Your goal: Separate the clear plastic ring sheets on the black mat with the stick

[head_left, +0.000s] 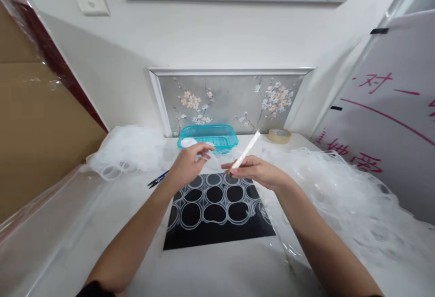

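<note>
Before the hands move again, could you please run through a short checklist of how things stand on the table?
1. Right hand holds the white stick firmly in its grip: ok.
2. Left hand pinches a clear plastic ring: ok, though the ring is faint.
3. Sheet of clear rings lies flat on the black mat: ok.
4. Blue basket stands upright behind the hands: ok.
5. Scissors lie clear of the left wrist: ok.
6. Stick tip touching the ring: cannot tell.
</note>
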### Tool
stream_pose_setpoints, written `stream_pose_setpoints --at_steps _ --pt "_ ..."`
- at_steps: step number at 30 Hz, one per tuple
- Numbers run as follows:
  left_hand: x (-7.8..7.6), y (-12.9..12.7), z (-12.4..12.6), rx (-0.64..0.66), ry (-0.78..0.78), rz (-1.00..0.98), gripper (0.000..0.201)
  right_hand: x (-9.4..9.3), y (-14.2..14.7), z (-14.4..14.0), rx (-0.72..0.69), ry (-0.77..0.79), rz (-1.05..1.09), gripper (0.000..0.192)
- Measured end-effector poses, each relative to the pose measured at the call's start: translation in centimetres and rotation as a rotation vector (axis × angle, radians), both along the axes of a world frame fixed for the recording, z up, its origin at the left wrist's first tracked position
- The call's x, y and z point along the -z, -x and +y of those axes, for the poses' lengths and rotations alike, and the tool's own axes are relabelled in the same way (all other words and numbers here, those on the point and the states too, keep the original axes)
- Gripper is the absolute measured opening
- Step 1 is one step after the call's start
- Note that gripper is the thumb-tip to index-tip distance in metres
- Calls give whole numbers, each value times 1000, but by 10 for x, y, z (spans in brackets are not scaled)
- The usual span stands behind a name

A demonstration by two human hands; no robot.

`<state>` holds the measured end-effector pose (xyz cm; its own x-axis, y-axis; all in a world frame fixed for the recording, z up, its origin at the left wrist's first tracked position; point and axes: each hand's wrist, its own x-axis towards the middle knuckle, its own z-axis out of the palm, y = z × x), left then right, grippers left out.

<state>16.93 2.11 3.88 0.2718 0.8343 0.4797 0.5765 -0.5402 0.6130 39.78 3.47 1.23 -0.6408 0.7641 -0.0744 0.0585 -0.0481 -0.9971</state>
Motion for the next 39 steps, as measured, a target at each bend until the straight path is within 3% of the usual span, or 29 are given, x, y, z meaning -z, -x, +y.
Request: stream_pose_setpoints --at_steps 2,4,7,9,12,14,17,25,33,39 --pt "-1 7 7 -75 -186 47 18 19 0 13 32 27 -184 23" --pt "-5 14 10 -81 -304 100 17 35 5 21 -39 39 -360 26" --pt "-10 21 6 -27 -292 91 15 40 15 21 -113 -70 -496 35" --pt "-16 20 -1 0 -205 22 16 28 21 16 -29 -210 -419 40" --pt "-27 13 -16 63 -81 -76 22 -1 28 1 105 -312 -47 42" --pt "-35 5 -24 113 -58 -103 24 -18 34 -9 78 -299 177 43" --pt "-44 -6 -27 100 -95 -100 25 -29 42 -21 5 -248 316 54" --pt "-36 -20 -10 9 -189 -99 13 -23 40 -30 13 -217 304 73" --pt "-35 -23 -11 -58 -3 -208 14 -19 50 -28 -195 106 340 95" --pt "-38 -13 -12 -69 167 -317 12 -32 36 -33 -288 141 290 93"
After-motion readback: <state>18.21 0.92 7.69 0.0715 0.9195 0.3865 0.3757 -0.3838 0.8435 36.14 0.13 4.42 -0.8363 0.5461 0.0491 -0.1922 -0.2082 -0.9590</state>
